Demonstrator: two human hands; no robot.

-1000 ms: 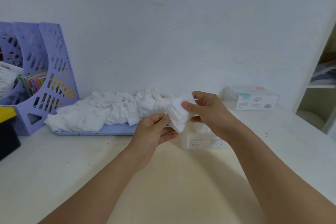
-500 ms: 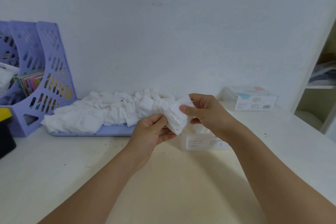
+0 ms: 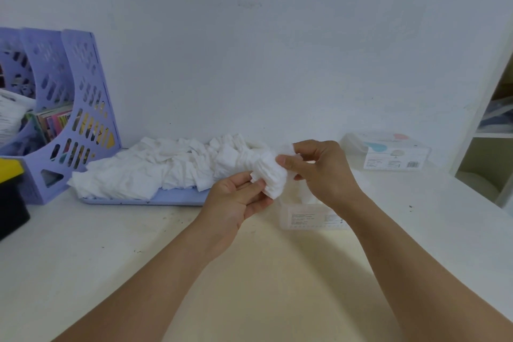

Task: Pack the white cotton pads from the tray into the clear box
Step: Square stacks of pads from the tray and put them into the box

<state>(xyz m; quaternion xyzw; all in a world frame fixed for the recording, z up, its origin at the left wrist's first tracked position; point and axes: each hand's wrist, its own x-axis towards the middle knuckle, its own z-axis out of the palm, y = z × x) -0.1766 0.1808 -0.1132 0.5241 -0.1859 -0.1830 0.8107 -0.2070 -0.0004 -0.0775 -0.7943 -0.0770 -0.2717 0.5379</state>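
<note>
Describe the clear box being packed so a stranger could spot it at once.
Start at the lilac tray heaped with white pads against the wall. Just right of its end, under the right hand, stands the clear box. Unlike the second clear box farther right, it has no pink and blue artwork.

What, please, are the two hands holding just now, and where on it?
A stack of pads: the left hand pinches its lower left edge, and the right hand pinches its upper right edge.

Pads (image 3: 270,175) in my hands: plain white, same as heap left of them on lilac tray (image 3: 144,200). Left of tray: lilac perforated file rack (image 3: 80,97), yellow-black bin (image 3: 11,191).
</note>
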